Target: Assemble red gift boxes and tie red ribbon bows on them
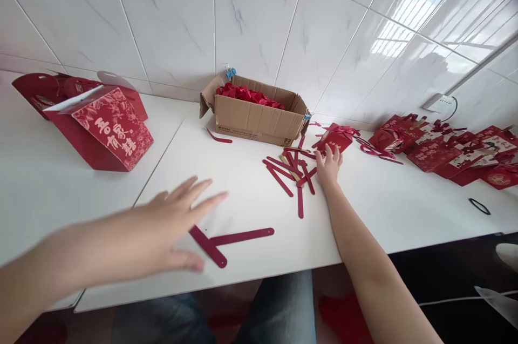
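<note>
One red box (339,140) just beyond right hand (329,168), grip unclear, two strips (243,236) below splayed left hand (174,225)

At twelve o'clock stands a glossy white tiled wall (259,9). Just above three o'clock sits a white socket box (439,104); just below three lies a black ring (480,203). A white cable (449,300) runs at four.

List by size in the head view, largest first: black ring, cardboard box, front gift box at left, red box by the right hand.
Largest: cardboard box and front gift box, too alike to rank.
Next: red box by the right hand.
Smallest: black ring.
</note>
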`<state>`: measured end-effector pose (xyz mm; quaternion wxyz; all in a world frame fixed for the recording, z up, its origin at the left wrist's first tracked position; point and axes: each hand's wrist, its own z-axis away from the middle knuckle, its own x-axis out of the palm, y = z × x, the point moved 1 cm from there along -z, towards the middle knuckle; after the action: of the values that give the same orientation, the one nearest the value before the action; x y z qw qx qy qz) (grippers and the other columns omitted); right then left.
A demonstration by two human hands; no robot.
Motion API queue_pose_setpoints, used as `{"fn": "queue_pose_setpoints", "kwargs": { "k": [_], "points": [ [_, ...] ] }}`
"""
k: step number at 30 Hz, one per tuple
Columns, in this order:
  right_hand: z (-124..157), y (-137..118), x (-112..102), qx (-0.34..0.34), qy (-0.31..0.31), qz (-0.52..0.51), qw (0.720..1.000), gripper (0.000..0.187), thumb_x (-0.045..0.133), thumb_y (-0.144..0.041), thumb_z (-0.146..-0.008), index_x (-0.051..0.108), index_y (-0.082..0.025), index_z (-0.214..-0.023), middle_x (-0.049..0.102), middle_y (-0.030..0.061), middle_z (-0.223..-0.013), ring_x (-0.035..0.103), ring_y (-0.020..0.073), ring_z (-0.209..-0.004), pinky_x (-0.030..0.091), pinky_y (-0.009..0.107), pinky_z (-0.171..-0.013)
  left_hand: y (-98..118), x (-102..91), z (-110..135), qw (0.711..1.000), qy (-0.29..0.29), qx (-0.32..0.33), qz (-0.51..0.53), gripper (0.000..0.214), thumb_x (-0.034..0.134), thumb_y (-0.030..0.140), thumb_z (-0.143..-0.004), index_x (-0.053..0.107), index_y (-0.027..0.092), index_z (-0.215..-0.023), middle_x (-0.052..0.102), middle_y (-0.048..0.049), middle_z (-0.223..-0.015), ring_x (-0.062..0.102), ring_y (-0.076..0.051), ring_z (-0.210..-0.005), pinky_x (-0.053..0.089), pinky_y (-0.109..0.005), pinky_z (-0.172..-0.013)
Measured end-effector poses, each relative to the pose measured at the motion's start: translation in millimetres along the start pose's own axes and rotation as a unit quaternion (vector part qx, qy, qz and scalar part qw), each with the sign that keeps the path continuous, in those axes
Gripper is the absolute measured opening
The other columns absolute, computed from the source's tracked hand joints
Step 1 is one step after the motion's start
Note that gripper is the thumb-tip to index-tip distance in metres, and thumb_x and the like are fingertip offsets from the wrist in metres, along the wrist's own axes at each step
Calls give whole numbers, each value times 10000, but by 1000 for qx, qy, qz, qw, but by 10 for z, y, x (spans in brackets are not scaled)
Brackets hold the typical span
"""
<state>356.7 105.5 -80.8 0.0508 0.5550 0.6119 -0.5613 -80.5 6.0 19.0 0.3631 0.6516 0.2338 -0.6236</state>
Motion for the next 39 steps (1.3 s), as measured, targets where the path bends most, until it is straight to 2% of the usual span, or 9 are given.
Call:
{"fn": "queue_pose_setpoints", "kwargs": {
  "k": [2,6,13,18,22,27,30,34,39],
  "points": [
    [-58,-24,74,-35,-53,14,998,655,396,-598,-879,418,-258,-1438,184,99,-1599,64,394,-1470,170,611,-1143,-52,448,101,996,-75,50,-18,881,606,688,-746,206,441,-1491,227,-33,-1600,295,-404,-1422,362,-508,-1055],
    [-107,-76,171,-125,-162,35,978,584,458,-581,-867,566,-224,-1316,436,123,-1464,242,360,-1426,189,586,-1159,-136,943,151,997,-27,57,-46,752,411,658,-889,118,367,-1517,127,-54,-1614,140,-407,-1469,237,-571,-1120],
    [455,-356,49,-282,-249,30,926,587,418,-555,-918,523,-179,-1356,489,113,-1420,360,258,-1380,260,413,-1188,139,833,-564,997,-53,-41,-26,772,244,608,-947,99,132,-1537,24,-139,-1606,-2,-352,-1490,120,-580,-1175],
    [792,-511,-97,-368,-254,-25,894,502,394,-550,-934,565,-252,-1300,432,77,-1485,257,307,-1440,236,520,-1170,251,799,-1249,997,23,-65,-19,762,281,573,-950,51,159,-1546,-55,-141,-1610,-50,-360,-1485,72,-618,-1163],
    [420,-459,-12,-212,-105,-199,951,458,339,-503,-944,651,-223,-1127,507,78,-1409,384,237,-1370,258,421,-1173,246,802,-1579,995,93,-38,-14,674,257,524,-974,132,192,-1548,-15,-144,-1620,-2,-376,-1487,87,-639,-1149],
    [-322,-238,361,-12,-92,-266,960,601,377,-546,-896,501,-183,-1358,456,123,-1464,427,244,-1351,346,429,-1119,180,794,-1696,992,124,-39,8,657,242,506,-981,186,164,-1539,6,-176,-1618,40,-407,-1479,104,-661,-1136],
    [-634,-79,485,50,-72,-280,956,677,403,-521,-884,332,-203,-1477,390,102,-1517,439,208,-1356,408,379,-1074,149,791,-1669,992,115,-32,38,664,211,515,-984,146,168,-1546,-10,-167,-1620,12,-389,-1484,90,-652,-1146],
    [-909,127,487,107,14,-266,958,741,351,-457,-903,95,-177,-1541,157,69,-1615,207,162,-1477,256,354,-1176,127,801,-1642,992,112,-24,56,663,201,525,-985,133,181,-1547,-33,-151,-1622,-28,-371,-1487,72,-641,-1158],
    [-1170,300,458,161,77,-205,962,675,200,-438,-936,89,-154,-1537,144,92,-1612,170,186,-1487,209,399,-1197,91,842,-1620,991,117,-16,70,633,223,501,-994,81,233,-1550,-45,-125,-1626,-31,-367,-1487,106,-656,-1151]
  ]
}}
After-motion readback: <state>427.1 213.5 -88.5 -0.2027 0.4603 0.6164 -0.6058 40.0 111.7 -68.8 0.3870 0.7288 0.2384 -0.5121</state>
